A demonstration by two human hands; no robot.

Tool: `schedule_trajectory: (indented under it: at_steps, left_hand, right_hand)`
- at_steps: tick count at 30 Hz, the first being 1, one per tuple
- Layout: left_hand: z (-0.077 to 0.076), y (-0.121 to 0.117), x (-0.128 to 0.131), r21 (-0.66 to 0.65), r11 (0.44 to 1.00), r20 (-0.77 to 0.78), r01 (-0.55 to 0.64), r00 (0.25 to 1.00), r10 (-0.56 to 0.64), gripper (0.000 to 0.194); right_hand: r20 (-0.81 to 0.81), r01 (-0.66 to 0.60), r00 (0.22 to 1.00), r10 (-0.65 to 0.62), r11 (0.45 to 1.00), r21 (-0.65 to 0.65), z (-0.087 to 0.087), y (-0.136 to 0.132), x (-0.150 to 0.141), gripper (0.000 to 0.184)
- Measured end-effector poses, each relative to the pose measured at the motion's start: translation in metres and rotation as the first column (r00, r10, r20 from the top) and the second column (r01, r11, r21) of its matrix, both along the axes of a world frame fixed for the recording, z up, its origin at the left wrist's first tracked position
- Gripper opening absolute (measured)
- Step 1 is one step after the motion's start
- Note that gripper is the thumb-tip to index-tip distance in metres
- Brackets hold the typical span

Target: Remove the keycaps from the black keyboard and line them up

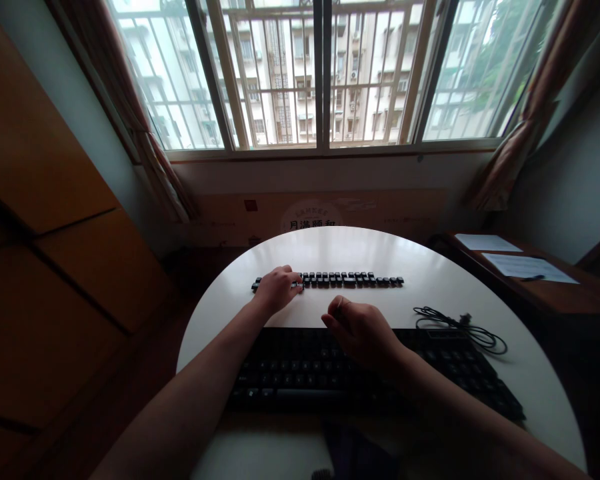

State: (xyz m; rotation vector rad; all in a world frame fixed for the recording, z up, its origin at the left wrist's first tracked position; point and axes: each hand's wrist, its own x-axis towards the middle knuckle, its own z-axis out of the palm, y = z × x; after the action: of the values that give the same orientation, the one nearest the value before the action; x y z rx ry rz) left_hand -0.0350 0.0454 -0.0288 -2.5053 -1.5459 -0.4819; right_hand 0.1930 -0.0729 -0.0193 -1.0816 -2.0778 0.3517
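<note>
Two rows of loose black keycaps [350,279] stand on the white round table [330,247]. My left hand [279,290] is at the left end of these rows, its thumb and fingertips pinched around a keycap there. Closer to me lies a black keyboard [300,381]; bare dark areas show along its upper part. Above its upper edge, my right hand [363,327] is closed, with a thin wire-like piece at the fingertips. The rest of what it holds is hidden. My forearms cover parts of the keyboard.
A coiled black cable [465,327] lies right of the keyboard's top edge. Beyond the table are a barred window [320,80] and a long printed box [405,207]. Papers [527,267] and a pen [533,277] rest on a brown side table [575,293]. Wooden cabinets [45,200] stand left.
</note>
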Motion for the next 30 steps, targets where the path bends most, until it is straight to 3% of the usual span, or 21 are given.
schedule_trajectory:
  at_steps: [9, 12, 16, 20, 23, 30]
  left_hand:
    - [0.020, -0.006, -0.012, 0.099, 0.991, 0.194, -0.096, 0.978, 0.075, 0.023]
    - [0.027, -0.010, -0.013, 0.080, 0.995, 0.194, -0.067, 0.980, 0.050, 0.024]
    - [0.031, -0.015, -0.008, -0.071, 0.992, 0.135, 0.104, 0.986, -0.093, 0.031]
    - [0.030, -0.022, 0.000, -0.284, 0.932, 0.075, 0.225, 0.974, -0.212, 0.040]
    - [0.029, -0.027, 0.004, -0.425, 0.867, 0.072, 0.259, 0.965, -0.253, 0.046]
    - [0.027, -0.030, 0.008, -0.636, 0.731, 0.086, 0.247, 0.964, -0.250, 0.055]
  right_hand:
    - [0.003, 0.013, 1.000, -0.013, 1.000, -0.009, 0.000, 0.001, 0.001, 0.019]
    - [-0.017, 0.003, 1.000, -0.003, 0.999, -0.047, 0.007, 0.001, 0.005, 0.018]
    - [-0.089, -0.100, 0.992, 0.086, 0.981, -0.166, 0.016, 0.004, 0.013, 0.019]
    - [-0.144, -0.247, 0.966, 0.215, 0.931, -0.267, 0.013, 0.008, 0.016, 0.023]
    - [-0.134, -0.296, 0.954, 0.267, 0.904, -0.308, 0.008, 0.008, 0.012, 0.023]
    - [-0.133, -0.296, 0.954, 0.269, 0.912, -0.283, 0.003, 0.006, 0.005, 0.018]
